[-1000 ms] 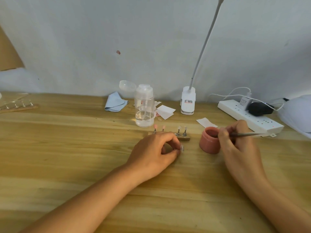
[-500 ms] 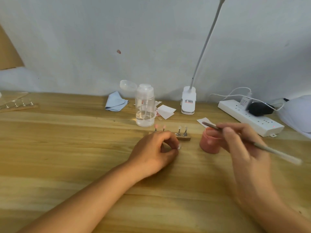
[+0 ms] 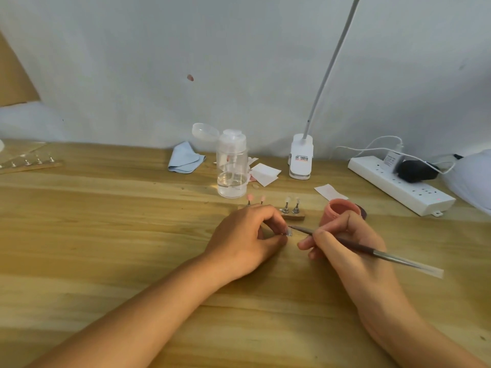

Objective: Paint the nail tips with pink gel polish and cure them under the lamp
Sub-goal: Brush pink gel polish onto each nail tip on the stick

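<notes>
My left hand [image 3: 247,235] pinches a small clear nail tip [image 3: 288,231] on its stand, just above the wooden table. My right hand [image 3: 348,243] grips a thin brush [image 3: 372,249], and its bristle end touches that nail tip. Behind the hands a wooden holder [image 3: 292,215] carries two pink tips [image 3: 255,199] on the left and two clear tips [image 3: 291,201] on the right. An open pink gel pot [image 3: 337,211] sits right behind my right hand. The white curing lamp [image 3: 475,179] shows at the far right edge.
A clear pump bottle [image 3: 231,168] stands behind the holder, with a blue cloth [image 3: 184,160] and paper slips [image 3: 265,173] beside it. A clip lamp base [image 3: 301,160] and a white power strip [image 3: 401,184] lie at the back right. Another nail-tip holder [image 3: 29,164] rests far left.
My right hand has left the gel pot and brought the brush leftward and down, so its tip now meets the nail tip in my left hand. My left hand has hardly moved.
</notes>
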`<state>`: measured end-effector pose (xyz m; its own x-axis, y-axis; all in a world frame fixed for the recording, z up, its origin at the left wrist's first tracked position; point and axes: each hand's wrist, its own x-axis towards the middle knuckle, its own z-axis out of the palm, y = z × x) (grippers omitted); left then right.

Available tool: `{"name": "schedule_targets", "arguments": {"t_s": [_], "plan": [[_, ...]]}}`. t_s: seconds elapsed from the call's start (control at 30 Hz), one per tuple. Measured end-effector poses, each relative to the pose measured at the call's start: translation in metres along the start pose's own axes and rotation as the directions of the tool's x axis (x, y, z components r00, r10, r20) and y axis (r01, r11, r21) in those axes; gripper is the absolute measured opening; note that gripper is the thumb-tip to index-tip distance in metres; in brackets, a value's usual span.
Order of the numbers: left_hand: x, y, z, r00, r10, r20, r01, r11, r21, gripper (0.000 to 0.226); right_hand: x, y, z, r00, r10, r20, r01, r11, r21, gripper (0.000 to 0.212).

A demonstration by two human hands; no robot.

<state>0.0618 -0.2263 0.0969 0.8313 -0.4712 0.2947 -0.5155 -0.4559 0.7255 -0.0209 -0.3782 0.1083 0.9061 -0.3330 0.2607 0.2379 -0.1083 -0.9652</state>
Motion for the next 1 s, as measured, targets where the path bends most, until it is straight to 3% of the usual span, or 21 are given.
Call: {"name": "schedule_targets", "arguments": {"t_s": [0.47,0.57,0.73,0.87,1.0], "plan": [[0.0,0.001,0.0,0.999,-0.035,0.008,0.035,0.999,0.001,0.014,0.001,0.0,0.001,0.999,-0.041,-0.032,0.04,0.999,-0.034,0.018],[0.0,0.002,-0.001,1.0,-0.02,0.019,0.02,1.0,-0.005,0.011,-0.001,-0.003,-0.001,0.985,-0.146,-0.087,0.149,0.988,0.03,0.017],[-0.001,0.003,-0.003,1.0,-0.005,0.025,0.005,1.0,0.002,0.01,0.004,-0.017,-0.014,0.934,-0.313,-0.171,0.316,0.949,-0.008,0.014],[-0.001,0.003,-0.003,1.0,-0.018,0.019,0.018,1.0,-0.025,0.008,0.016,-0.017,-0.035,0.91,-0.325,-0.258,0.272,0.937,-0.221,0.023],[0.0,0.004,-0.002,0.999,-0.033,0.018,0.034,0.999,-0.04,0.013,0.022,-0.009,-0.039,0.934,-0.256,-0.249,0.141,0.904,-0.403,0.011]]}}
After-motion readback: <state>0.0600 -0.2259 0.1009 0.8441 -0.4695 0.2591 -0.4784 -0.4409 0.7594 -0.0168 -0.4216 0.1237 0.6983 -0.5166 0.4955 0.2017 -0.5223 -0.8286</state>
